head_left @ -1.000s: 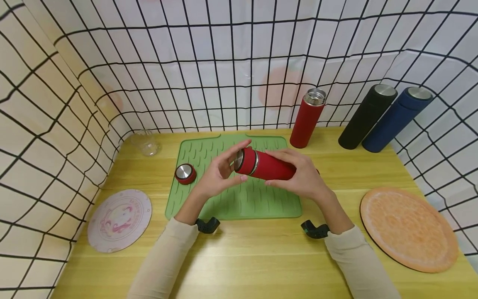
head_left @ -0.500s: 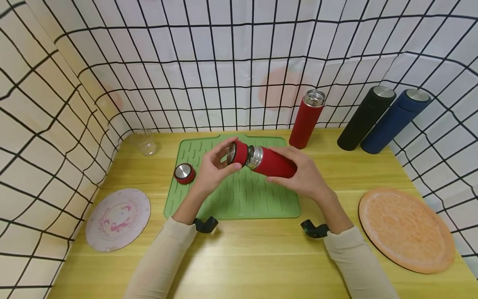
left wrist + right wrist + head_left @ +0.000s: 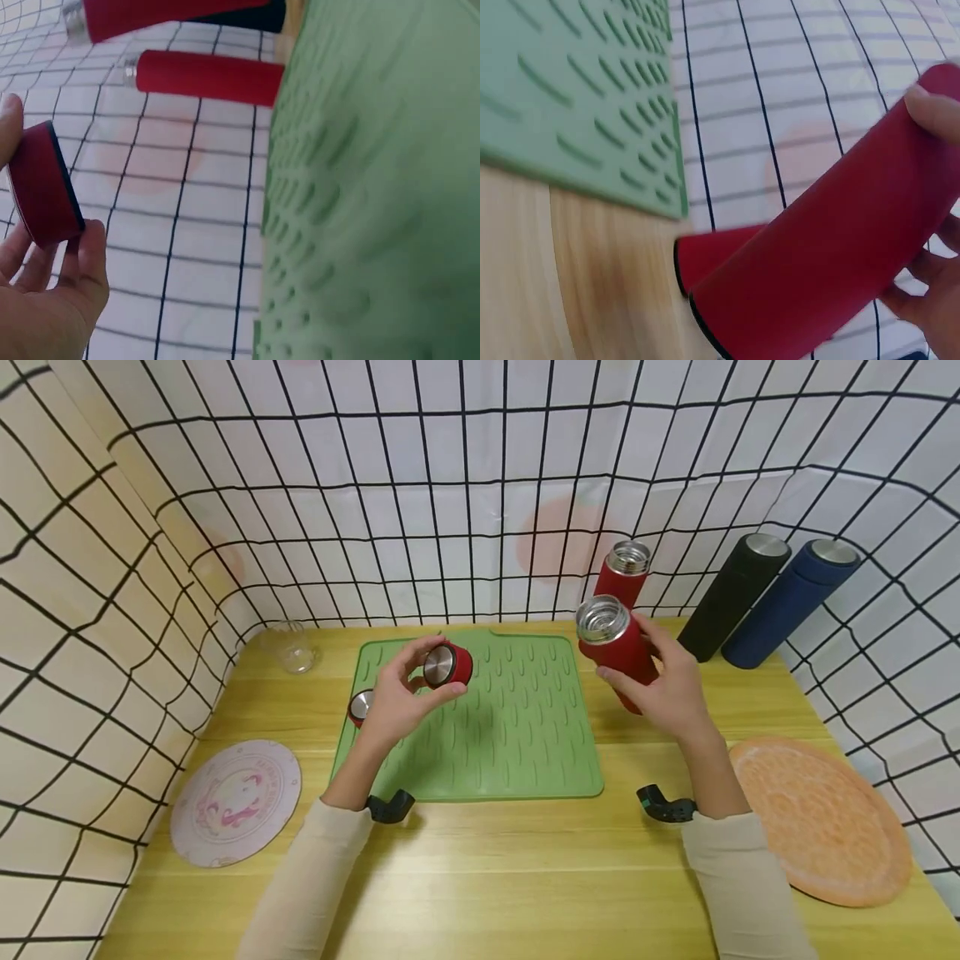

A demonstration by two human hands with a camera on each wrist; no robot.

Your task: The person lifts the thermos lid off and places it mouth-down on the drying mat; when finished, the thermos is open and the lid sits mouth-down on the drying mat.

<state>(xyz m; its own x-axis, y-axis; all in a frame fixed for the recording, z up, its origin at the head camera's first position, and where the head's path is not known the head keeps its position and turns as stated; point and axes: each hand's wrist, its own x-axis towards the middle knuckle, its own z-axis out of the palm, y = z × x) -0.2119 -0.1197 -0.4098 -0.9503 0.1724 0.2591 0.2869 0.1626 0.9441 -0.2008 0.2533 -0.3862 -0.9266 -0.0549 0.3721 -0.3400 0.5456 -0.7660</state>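
Observation:
My left hand [image 3: 397,697] pinches a red lid [image 3: 459,665] with a silver top between thumb and fingers, above the left part of the green mat [image 3: 517,727]. In the left wrist view the lid [image 3: 46,187] shows from its side. Partly behind that hand, a second red lid [image 3: 361,705] lies on the mat. My right hand [image 3: 671,685] grips an uncapped red thermos bottle [image 3: 626,652], tilted, its steel mouth facing up, right of the mat. Its base shows close over the wood in the right wrist view. Another uncapped red bottle [image 3: 618,581] stands behind it.
A black bottle [image 3: 735,597] and a blue bottle [image 3: 791,602], both capped, stand at the back right. A glass cup [image 3: 296,652] is at the back left. Round mats lie left [image 3: 236,802] and right [image 3: 825,827]. Black wire grid [image 3: 465,510] encloses the table.
The lid has come off the red bottle. My left hand has carried the lid left, while my right hand has moved the bottle right, turning its mouth upward.

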